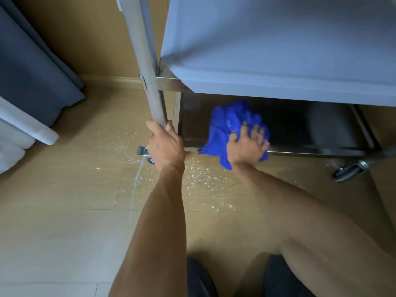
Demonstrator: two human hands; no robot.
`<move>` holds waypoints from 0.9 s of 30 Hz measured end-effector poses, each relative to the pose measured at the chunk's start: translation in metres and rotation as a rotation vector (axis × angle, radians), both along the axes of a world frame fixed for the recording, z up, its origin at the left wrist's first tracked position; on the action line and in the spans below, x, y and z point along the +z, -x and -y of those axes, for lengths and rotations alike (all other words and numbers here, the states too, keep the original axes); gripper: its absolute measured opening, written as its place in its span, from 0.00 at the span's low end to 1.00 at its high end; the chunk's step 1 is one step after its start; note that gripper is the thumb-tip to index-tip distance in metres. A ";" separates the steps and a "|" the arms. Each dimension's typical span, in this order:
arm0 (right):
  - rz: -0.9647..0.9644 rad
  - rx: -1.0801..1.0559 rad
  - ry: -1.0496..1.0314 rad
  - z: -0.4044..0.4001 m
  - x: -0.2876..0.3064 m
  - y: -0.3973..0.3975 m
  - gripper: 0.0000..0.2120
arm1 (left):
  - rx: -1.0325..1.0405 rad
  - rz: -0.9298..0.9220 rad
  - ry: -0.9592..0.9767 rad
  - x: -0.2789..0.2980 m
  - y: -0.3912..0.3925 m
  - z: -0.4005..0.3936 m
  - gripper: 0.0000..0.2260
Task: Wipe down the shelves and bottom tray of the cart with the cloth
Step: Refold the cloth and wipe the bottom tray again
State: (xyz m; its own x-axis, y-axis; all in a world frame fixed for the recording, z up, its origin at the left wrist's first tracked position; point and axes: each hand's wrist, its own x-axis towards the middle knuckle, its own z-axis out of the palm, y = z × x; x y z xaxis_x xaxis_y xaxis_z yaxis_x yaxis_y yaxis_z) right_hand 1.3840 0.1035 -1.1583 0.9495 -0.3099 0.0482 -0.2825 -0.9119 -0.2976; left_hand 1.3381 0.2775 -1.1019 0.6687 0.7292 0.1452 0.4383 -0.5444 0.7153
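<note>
A steel cart stands before me, its grey shelf filling the upper right. Below it lies the dark steel bottom tray. My left hand grips the cart's upright leg post near its lower end. A crumpled blue cloth lies on the tray's front left part and hangs over its front rim. My right hand presses on the cloth with spread fingers. The back of the tray is in shadow under the shelf.
White specks and a wet streak lie on the wooden floor by the cart's front left caster. Another caster is at right. Dark curtains and white bedding are at left. My knees are at the bottom.
</note>
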 end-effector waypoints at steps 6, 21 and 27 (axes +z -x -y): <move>-0.159 0.527 -0.057 -0.134 0.014 -0.058 0.28 | -0.049 0.017 -0.009 -0.008 -0.001 -0.009 0.16; -0.069 -0.164 -0.082 -0.077 -0.001 -0.117 0.30 | -0.099 0.103 -0.071 -0.018 -0.002 -0.014 0.13; -0.034 -0.184 -0.009 -0.070 -0.005 -0.123 0.29 | -0.091 0.157 -0.129 -0.025 -0.006 -0.016 0.19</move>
State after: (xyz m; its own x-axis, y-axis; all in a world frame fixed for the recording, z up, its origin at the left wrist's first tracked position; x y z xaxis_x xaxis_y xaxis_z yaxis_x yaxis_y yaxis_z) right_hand 1.5065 0.1731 -1.1638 0.8778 -0.4788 0.0136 -0.4544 -0.8414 -0.2925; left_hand 1.3441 0.2931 -1.1273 0.6927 0.6353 0.3413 0.2717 -0.6683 0.6925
